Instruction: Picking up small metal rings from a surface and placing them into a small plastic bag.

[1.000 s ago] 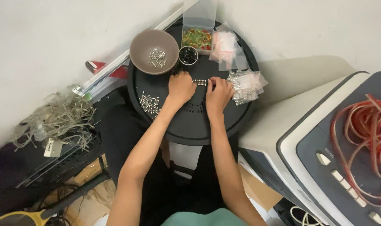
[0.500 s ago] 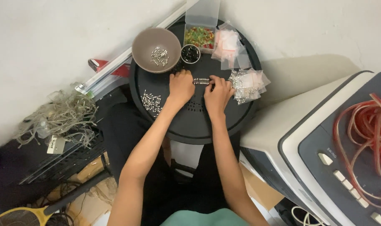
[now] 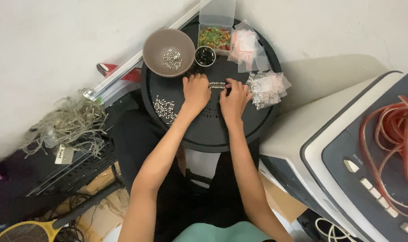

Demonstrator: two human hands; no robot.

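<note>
On the round black table point(image 3: 213, 134) a short row of small silver cylindrical parts point(image 3: 217, 85) lies between my hands. My left hand point(image 3: 196, 91) has its fingertips on the row's left end. My right hand point(image 3: 234, 97) presses the right end. A loose pile of the same silver parts point(image 3: 165, 109) lies to the left of my left wrist. A brown bowl point(image 3: 168, 51) at the table's back holds more of them.
A small black cup of dark beads point(image 3: 205, 55), a clear box of coloured pieces point(image 3: 215, 37) and clear bags point(image 3: 266, 87) crowd the table's back and right. A grey machine with red cable coils point(image 3: 392, 130) stands right. Tangled wire point(image 3: 69, 123) lies left.
The view has shifted slightly. Both hands stay on the row of silver parts at the same spot on the table.
</note>
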